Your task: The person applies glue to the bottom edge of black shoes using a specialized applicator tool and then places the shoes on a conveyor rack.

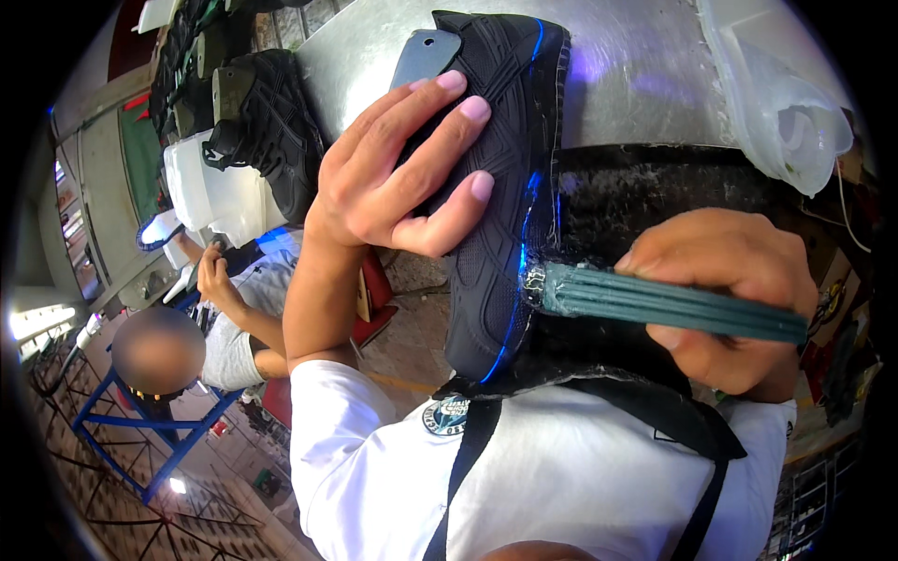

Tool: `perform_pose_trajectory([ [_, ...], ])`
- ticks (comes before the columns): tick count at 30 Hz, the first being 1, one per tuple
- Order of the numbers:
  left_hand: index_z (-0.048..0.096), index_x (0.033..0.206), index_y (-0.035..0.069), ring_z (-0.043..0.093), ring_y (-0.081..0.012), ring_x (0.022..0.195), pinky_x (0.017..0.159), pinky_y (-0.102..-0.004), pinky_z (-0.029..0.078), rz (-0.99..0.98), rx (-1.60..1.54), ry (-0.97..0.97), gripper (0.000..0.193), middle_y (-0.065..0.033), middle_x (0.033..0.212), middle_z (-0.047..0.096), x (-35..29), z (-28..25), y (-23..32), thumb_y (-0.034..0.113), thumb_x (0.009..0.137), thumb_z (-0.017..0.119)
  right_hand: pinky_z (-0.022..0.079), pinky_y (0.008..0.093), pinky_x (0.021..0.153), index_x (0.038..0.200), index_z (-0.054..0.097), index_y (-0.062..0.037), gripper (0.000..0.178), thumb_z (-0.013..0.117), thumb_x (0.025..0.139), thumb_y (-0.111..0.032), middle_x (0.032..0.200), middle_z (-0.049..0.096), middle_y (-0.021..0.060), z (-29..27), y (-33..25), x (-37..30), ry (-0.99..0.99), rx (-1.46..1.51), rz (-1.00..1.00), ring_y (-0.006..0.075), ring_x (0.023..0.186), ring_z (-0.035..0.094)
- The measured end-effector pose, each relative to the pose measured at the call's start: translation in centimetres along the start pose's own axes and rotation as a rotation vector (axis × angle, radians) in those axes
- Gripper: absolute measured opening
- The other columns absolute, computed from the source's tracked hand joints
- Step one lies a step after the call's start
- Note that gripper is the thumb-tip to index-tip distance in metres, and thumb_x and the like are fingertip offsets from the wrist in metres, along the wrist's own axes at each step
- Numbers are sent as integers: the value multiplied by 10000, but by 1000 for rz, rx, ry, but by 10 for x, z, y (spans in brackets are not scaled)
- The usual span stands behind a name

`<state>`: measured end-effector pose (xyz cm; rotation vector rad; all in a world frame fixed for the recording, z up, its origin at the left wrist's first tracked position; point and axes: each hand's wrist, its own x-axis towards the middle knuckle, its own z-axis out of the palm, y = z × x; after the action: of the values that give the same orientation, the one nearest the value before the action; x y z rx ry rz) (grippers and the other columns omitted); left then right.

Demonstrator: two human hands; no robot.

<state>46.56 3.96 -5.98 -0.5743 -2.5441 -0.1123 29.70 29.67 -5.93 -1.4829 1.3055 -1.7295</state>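
Note:
A black shoe [491, 304] lies tilted on its side, its length running from the metal table toward my chest. The grey end of a shoe last [426, 58], with a small hole, sticks out of its opening. My left hand [398, 182] grips the shoe's upper with fingers spread over it; the thumb side is partly hidden. In my right hand [734, 266] is a flat green-handled brush [645, 297]. Its whitish, crusted bristle end touches the shoe's lower side edge. A bright blue line runs along that edge from toe to heel.
A shiny metal table [645, 93] spans the far side, with a translucent plastic container [795, 122] at its right. More black shoes on lasts [276, 122] stand far left, near a white plastic tub [220, 192]. Another person's hand [217, 276] shows at the left.

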Motion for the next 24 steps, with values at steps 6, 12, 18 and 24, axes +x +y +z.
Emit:
perform_pose_trajectory([
  [6, 536, 1165, 133, 714, -342, 932, 765, -404, 632, -5, 35, 8, 436, -150, 1103, 700, 3, -2, 0, 45, 779, 721, 573, 281, 535, 977, 638, 11, 245, 742, 855, -174, 823, 716, 177, 4, -19, -6, 27, -147, -60, 221, 607, 711],
  [12, 553, 1163, 114, 713, -334, 939, 757, -394, 628, 31, 80, 57, 441, -144, 1094, 704, 9, 2, 0, 27, 767, 727, 489, 245, 446, 921, 636, 7, 252, 725, 879, -225, 772, 709, 173, 9, -33, -11, 111, -162, -100, 174, 520, 652],
  [18, 606, 1110, 69, 714, -322, 959, 767, -380, 621, -3, 118, 33, 375, -144, 1091, 714, 16, -3, 3, 20, 756, 719, 476, 254, 411, 915, 647, 6, 256, 722, 877, -236, 742, 706, 165, 13, -45, -17, 121, -56, -112, 160, 482, 617],
  [24, 658, 1107, -5, 712, -319, 983, 794, -391, 609, -126, 81, 53, 369, -154, 1107, 714, 23, -5, 6, 23, 739, 683, 600, 326, 579, 998, 673, 92, 239, 694, 887, -119, 822, 714, 205, 4, -53, -18, 396, 785, 468, 225, 652, 714],
])
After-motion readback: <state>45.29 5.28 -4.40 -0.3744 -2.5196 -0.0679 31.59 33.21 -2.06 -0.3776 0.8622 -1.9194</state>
